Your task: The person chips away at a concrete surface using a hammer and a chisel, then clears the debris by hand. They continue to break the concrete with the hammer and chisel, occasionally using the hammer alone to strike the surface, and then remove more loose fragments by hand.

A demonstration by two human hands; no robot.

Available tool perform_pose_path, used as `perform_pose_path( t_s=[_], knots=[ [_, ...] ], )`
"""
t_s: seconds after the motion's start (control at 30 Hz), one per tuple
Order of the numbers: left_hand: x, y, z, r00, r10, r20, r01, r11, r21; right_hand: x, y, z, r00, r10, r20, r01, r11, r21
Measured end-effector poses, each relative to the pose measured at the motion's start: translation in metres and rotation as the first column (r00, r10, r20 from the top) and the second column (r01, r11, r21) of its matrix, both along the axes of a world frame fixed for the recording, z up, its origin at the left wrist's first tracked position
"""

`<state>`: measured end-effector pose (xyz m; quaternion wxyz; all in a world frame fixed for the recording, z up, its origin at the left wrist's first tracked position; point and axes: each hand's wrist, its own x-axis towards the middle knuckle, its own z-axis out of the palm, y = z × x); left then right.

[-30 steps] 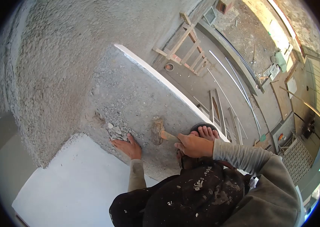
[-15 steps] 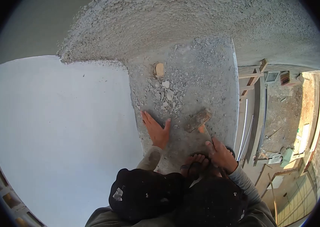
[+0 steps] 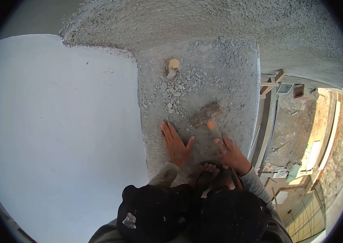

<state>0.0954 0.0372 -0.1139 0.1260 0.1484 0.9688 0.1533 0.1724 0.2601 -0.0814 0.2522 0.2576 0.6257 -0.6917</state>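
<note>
My left hand (image 3: 177, 148) lies on the dusty grey concrete ledge (image 3: 236, 73), fingers stretched out and thumb apart, holding nothing. To its right, my right hand (image 3: 233, 155) is wrapped round the wooden handle of a hammer (image 3: 206, 115). The hammer's blocky, dust-covered head is low over the ledge, ahead of my left thumb; whether it touches the surface I cannot tell. Broken grey rubble (image 3: 175, 91) is scattered beyond my hands. Behind the rubble a round, pale yellowish piece (image 3: 174, 64) stands out of the ledge.
A smooth white surface (image 3: 66, 121) borders the ledge on the left. Rough grey plastered wall (image 3: 187, 20) curves across the far side. Past the ledge's right edge, a lower area (image 3: 297, 129) shows planks and debris. My knees and a sandalled foot (image 3: 208, 172) are close behind my hands.
The hammer has shifted slightly left and farther from me in view. My left hand has moved right along the ledge, still spread. Rubble near the round piece lies differently, and the camera view has shifted.
</note>
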Motion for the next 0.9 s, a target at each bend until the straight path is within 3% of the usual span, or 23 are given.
perform_pose_path(
  t_s=[0.13,0.2,0.27,0.37,0.47,0.6,0.7,0.9],
  knots=[
    [0.000,0.003,-0.007,0.998,-0.048,0.028,0.050,0.997,-0.067,0.008,0.006,0.025,0.981,-0.004,0.195,0.003,1.000,0.007],
    [-0.011,0.004,-0.010,1.000,-0.020,-0.011,0.019,0.996,-0.083,-0.023,0.004,0.025,0.965,-0.054,0.255,0.089,0.988,-0.125],
    [-0.041,0.011,-0.018,0.996,-0.018,-0.084,0.011,0.996,-0.083,-0.056,-0.001,0.010,0.989,-0.082,0.123,0.092,0.993,-0.077],
    [-0.073,0.010,-0.020,0.989,0.008,-0.150,-0.025,0.994,-0.108,-0.079,0.010,0.010,0.985,-0.050,0.165,0.084,0.976,-0.201],
    [-0.092,0.018,-0.024,0.978,0.026,-0.208,-0.045,0.995,-0.085,-0.053,0.016,0.006,0.994,-0.038,0.099,0.050,0.991,-0.127],
    [-0.065,0.011,-0.015,0.986,0.055,-0.159,-0.061,0.998,-0.032,0.006,0.019,0.025,0.969,-0.052,0.243,0.084,0.989,-0.124],
    [-0.038,0.007,-0.008,0.994,0.050,-0.096,-0.055,0.997,-0.052,0.045,0.021,0.022,0.972,-0.067,0.226,0.089,0.992,-0.092],
    [-0.054,0.010,-0.017,0.994,-0.021,-0.105,0.008,0.992,-0.128,0.009,0.014,0.025,0.985,-0.040,0.165,0.047,0.998,-0.040]
  ],
)
